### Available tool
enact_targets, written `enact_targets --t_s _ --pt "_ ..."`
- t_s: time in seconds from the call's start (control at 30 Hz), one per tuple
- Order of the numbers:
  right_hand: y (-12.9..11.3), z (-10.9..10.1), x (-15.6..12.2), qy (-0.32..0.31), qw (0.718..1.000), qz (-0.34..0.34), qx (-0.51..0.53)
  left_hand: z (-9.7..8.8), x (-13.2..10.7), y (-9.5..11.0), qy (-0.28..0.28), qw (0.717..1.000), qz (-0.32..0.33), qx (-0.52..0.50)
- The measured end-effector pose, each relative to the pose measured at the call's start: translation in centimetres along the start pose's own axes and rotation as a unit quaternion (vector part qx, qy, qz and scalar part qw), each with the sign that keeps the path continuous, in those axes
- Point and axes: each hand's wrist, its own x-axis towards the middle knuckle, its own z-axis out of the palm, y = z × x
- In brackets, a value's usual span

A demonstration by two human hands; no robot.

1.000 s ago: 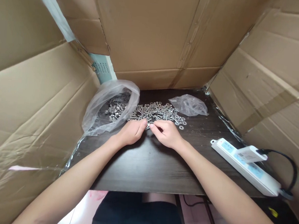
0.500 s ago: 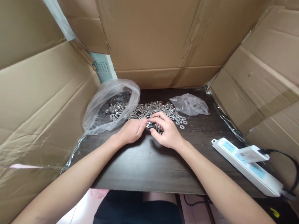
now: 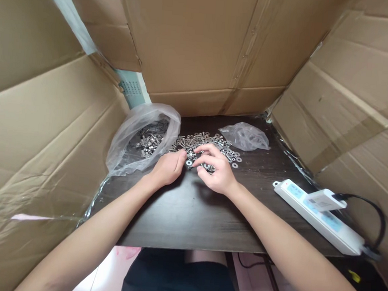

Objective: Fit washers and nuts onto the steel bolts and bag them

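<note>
Both hands work at the near edge of a pile of loose hardware [image 3: 207, 145] (bolts, nuts, washers) spread along the far edge of the dark table [image 3: 188, 217], approx. centre. The pile's long axis runs left-right, parallel to the far edge; individual pcs point every way.

Left hand [image 3: 168, 168]: fingers curled together, tips at the left end of the pile, pinched on a small metal part [image 3: 189, 163] held between both hands. Part is too small to tell its axis or type.

Right hand [image 3: 216, 170]: thumb and forefinger closed to a narrow pinch, meeting the same part from the right side; other fingers curl loosely over washers at the pile's near edge.

Adjacent items:
- Open clear bag [image 3: 140, 139], far-left corner of the table, mouth facing right toward the pile, more hardware inside. Just beside the left hand.
- 2nd clear bag [image 3: 245, 137], crumpled flat, far-right area, just beyond the pile.
- White power strip [image 3: 319, 217] w/ plugged adapter, right edge of the table, lying diagonally, well apart from the hands.
- Cardboard walls [image 3: 202, 43] enclose 3 sides.
</note>
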Motion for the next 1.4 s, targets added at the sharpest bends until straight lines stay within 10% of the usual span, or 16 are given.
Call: enact_targets --t_s 0.27,1.4 --pt "0.9 0.7 -0.1 -0.040 0.986 0.159 0.028 0.3 0.0 0.1 -0.014 1.000 0.008 0.001" --pt "0.4 0.5 -0.3 -0.046 0.987 0.155 -0.011 0.1 -0.4 0.3 -0.020 0.995 0.059 -0.081"
